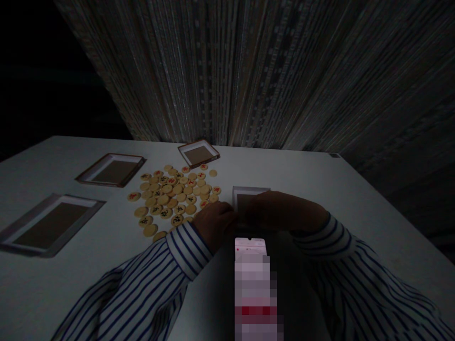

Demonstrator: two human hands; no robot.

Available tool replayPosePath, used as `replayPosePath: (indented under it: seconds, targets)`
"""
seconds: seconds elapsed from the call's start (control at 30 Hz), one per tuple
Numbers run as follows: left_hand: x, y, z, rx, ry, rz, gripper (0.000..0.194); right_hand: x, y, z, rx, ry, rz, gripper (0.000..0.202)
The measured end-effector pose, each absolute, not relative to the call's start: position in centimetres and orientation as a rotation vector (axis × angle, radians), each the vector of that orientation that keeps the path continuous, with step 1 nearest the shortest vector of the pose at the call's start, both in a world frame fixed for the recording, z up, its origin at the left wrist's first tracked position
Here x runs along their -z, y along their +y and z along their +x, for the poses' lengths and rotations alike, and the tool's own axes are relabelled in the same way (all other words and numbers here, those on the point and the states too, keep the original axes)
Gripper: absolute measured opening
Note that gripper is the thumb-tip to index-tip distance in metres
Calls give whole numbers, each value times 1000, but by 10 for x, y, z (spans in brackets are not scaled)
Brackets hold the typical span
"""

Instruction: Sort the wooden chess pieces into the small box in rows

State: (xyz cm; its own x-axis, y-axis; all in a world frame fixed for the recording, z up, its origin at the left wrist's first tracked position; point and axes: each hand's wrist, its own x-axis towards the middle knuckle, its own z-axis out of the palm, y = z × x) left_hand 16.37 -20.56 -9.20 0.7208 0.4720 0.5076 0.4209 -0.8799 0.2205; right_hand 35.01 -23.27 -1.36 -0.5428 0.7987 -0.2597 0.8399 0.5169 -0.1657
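Observation:
Round wooden xiangqi pieces (172,192), some with red or black characters, lie in a loose pile left of centre on the white table. My left hand (216,222) is at the pile's right edge, its fingers bent; whether it holds anything is too dark to see. My right hand (280,210) reaches over the near part of a small open box (245,189) and hides much of it. Its fingers are in shadow, so their grip does not show. The two hands are close together above a lit phone (250,244).
Three more shallow open boxes stand on the white table (302,175): one behind the pile (199,155), one at the back left (113,170) and a larger one at the left (51,225). A striped curtain (220,71) hangs behind the table's far edge.

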Motion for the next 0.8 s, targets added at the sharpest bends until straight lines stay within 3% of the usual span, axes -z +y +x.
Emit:
replayPosePath:
  seconds: [0.17,0.43,0.8]
  targets:
    - [89,-206,164,-961,740,2809,18,14,-229,355,311,2683,1337,19]
    - [71,-209,161,-1082,1050,2680,18,2,-224,356,-135,2532,1611,21]
    - [55,-214,159,-1103,1261,2484,29,-7,-227,344,-241,2545,1952,33]
